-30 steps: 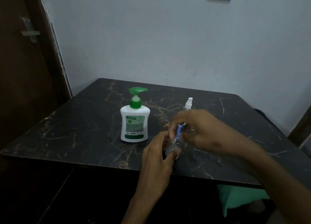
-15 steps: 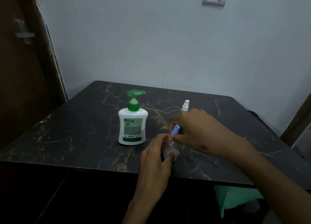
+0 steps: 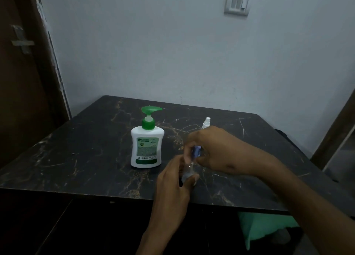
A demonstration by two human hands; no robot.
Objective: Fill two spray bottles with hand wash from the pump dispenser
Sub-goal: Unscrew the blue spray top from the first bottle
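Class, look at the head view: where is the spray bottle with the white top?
The spray bottle with the white top stands on the table, right of the pump dispenser, just behind the right hand.

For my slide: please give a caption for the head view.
Left hand holds clear bottle; right hand grips its blue cap.

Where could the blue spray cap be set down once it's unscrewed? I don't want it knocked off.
Bare table lies left of the pump dispenser, and behind it toward the wall. It is crowded around the left hand, right hand and the white-capped spray bottle.
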